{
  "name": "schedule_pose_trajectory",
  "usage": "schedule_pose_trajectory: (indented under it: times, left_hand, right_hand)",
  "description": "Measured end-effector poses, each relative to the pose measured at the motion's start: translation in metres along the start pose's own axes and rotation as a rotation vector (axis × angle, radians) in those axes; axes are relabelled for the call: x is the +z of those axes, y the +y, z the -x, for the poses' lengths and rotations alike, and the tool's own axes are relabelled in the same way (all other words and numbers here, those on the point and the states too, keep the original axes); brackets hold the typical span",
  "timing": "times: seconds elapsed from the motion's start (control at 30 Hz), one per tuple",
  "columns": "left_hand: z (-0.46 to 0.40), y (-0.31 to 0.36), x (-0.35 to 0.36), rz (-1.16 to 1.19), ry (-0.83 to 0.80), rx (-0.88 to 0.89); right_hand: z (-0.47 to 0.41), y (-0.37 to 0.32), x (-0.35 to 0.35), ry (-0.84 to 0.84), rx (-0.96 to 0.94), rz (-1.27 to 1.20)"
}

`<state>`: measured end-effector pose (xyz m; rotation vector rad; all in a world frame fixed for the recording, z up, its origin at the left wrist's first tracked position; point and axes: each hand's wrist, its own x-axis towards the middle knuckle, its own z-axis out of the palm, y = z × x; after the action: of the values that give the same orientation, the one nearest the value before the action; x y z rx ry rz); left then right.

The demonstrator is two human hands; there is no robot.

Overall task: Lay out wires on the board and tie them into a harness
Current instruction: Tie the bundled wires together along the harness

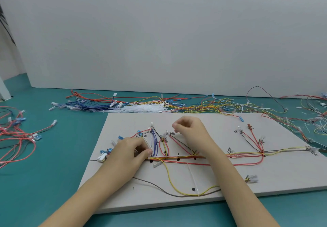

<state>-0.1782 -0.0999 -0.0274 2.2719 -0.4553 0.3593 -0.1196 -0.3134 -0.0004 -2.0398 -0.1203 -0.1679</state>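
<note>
Near board (230, 187) edge, keep left hand (131, 153) pinching tie (148, 144) around wires (177, 158); draw tail snug with curled right hand (190, 132), grip unclear.

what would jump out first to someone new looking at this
Two bare hands work mid-board: the left hand pinches a white cable tie at the wire bundle, the right hand is curled just above. Behind the grey board, loose coloured wires sprawl across the teal table.
</note>
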Motion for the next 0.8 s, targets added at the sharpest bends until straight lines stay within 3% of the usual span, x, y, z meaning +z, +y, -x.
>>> schedule_pose_trajectory:
  times: [0.13, 0.3, 0.8]
  left_hand:
    - [-0.004, -0.002, -0.001, -0.002, -0.035, 0.018]
    - [0.001, -0.002, -0.008, 0.119, -0.101, 0.019]
    - [-0.004, 0.001, -0.002, -0.083, -0.115, 0.044]
  right_hand:
    - [0.0, 0.009, 0.009, -0.026, -0.069, 0.365]
    - [-0.002, 0.01, 0.01, -0.04, -0.071, 0.421]
    - [0.0, 0.007, 0.015, -0.034, -0.14, 0.612]
